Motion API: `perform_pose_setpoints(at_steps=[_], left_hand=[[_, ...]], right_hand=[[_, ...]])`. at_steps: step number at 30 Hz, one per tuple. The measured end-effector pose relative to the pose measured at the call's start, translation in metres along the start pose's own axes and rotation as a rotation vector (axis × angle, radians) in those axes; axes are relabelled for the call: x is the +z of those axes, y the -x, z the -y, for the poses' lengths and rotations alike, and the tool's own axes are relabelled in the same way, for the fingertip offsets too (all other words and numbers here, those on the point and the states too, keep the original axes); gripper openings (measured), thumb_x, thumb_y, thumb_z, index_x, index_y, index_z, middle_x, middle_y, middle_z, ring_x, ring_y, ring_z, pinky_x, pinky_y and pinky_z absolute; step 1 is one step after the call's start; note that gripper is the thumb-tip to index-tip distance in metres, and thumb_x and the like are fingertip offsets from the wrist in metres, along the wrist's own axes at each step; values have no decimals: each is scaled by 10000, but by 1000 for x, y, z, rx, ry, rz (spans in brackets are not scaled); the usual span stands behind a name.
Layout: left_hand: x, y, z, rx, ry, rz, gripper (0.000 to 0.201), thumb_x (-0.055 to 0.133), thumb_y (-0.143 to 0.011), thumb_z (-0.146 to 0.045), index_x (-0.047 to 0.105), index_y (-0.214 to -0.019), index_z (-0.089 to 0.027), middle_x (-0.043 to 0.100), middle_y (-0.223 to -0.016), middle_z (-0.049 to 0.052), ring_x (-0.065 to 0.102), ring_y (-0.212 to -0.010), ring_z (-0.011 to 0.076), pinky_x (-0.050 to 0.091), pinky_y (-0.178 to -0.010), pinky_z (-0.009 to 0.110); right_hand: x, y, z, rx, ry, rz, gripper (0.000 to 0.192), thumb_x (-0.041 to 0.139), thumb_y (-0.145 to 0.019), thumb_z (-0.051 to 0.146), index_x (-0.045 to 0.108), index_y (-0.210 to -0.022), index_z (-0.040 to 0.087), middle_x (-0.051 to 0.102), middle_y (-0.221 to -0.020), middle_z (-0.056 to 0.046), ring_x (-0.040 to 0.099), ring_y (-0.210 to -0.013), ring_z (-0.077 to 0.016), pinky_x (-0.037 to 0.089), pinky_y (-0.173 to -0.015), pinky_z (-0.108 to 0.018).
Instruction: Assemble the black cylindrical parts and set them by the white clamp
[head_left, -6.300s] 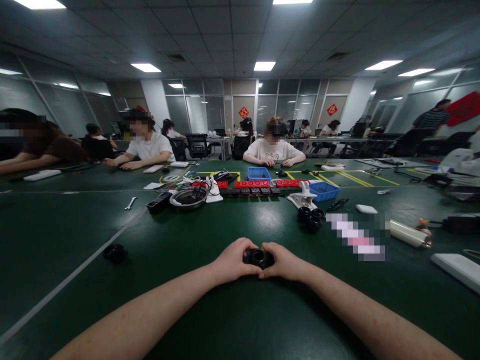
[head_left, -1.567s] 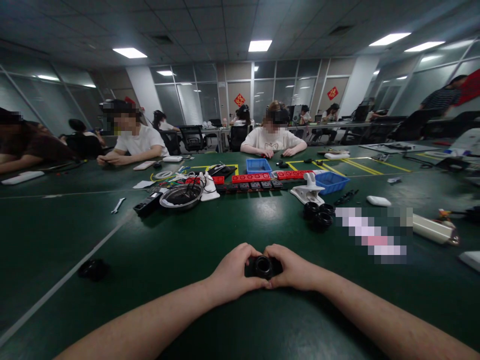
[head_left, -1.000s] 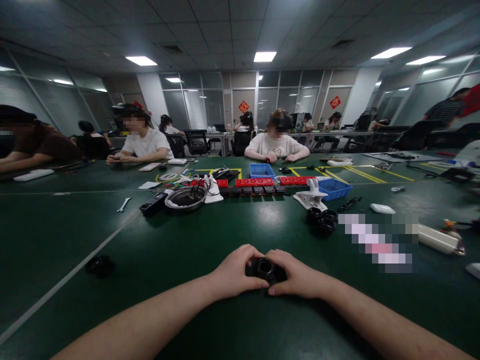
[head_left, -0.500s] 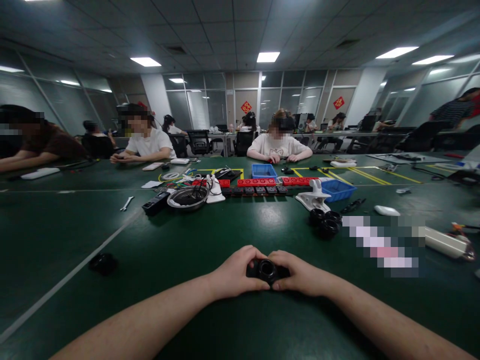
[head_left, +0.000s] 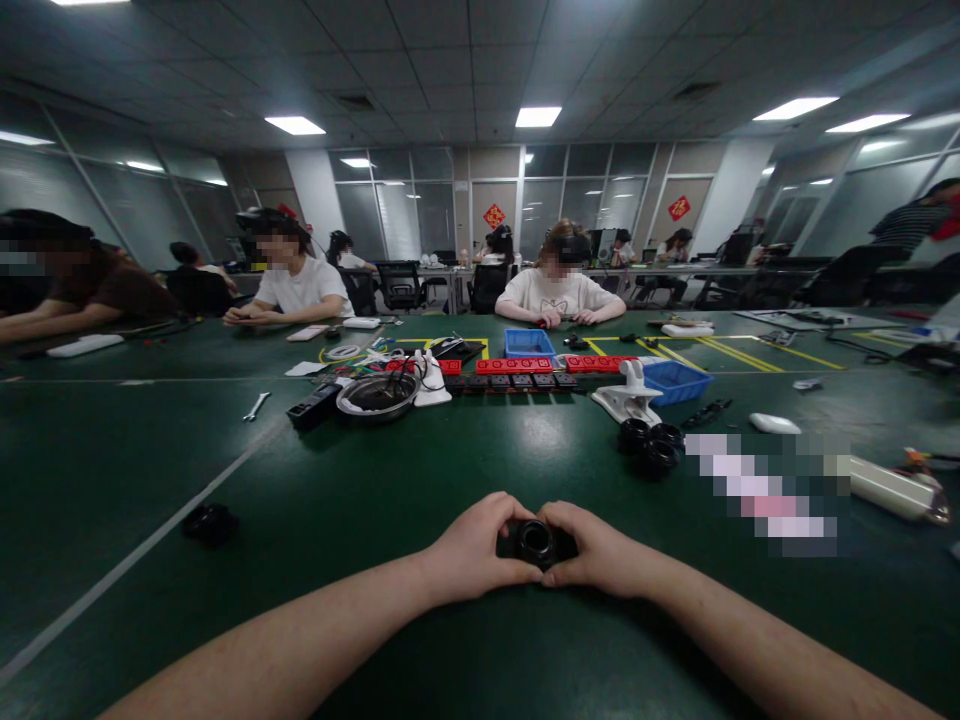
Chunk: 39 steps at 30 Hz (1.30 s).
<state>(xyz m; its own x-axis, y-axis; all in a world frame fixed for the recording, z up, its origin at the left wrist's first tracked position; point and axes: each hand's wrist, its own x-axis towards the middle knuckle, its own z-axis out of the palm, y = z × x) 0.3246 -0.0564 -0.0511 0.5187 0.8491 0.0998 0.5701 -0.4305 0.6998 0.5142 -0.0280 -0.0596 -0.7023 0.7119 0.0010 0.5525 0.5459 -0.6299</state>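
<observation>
A small black round part with a hollow middle rests low over the green table, right in front of me. My left hand grips its left side and my right hand grips its right side, thumbs meeting beneath it. Fingers hide most of the part. A cluster of similar black round parts lies on the table farther off to the right. One more black part sits alone at the left.
Across the table stand a metal bowl, red and black power strips, two blue bins, a white clamp, a wrench and a white cylinder. Several people sit at the far side.
My hands keep the same grip on the black part; only my head shifts slightly, so the scene drifts a little in view.
</observation>
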Motion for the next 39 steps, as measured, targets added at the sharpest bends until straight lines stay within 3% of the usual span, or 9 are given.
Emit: perform_pose_setpoints(at_steps=[8,14,19,24,39], left_hand=[[14,1,-6,-181,-64,-173,353,676,-568,-339,507,-835,-181,484,-813,-4,462,-726,155,352,-594,240],[13,-1,-3,-156,-66,-204,349,678,-570,-344,510,-828,-179,491,-809,-2,460,-724,157,361,-604,248],[2,-2,4,-15,9,-50,353,660,-608,-351,517,-885,-185,474,-815,-8,445,-697,136,369,-588,223],[-2,-4,10,65,77,43,368,661,-628,-304,522,-949,-191,474,-839,-6,448,-713,130,366,-595,209],[-4,-4,9,54,81,74,392,668,-626,-304,522,-974,-198,479,-862,0,449,-735,136,368,-616,220]], right_hand=[[20,-2,9,182,277,-236,382,657,-526,465,444,-651,173,488,-666,5,438,-601,-135,263,-497,-217],[24,-1,17,164,420,-288,392,594,-581,527,494,-707,169,532,-725,-38,475,-674,-185,308,-576,-271],[13,2,8,-33,171,-140,518,668,-544,475,513,-946,187,528,-868,-30,472,-805,-194,349,-686,-293],[-4,3,0,-118,7,50,326,653,-628,315,551,-902,171,518,-862,-17,468,-820,-172,365,-713,-275],[-8,1,1,-126,-17,93,289,653,-636,253,574,-896,153,528,-856,-18,466,-811,-167,371,-725,-273]])
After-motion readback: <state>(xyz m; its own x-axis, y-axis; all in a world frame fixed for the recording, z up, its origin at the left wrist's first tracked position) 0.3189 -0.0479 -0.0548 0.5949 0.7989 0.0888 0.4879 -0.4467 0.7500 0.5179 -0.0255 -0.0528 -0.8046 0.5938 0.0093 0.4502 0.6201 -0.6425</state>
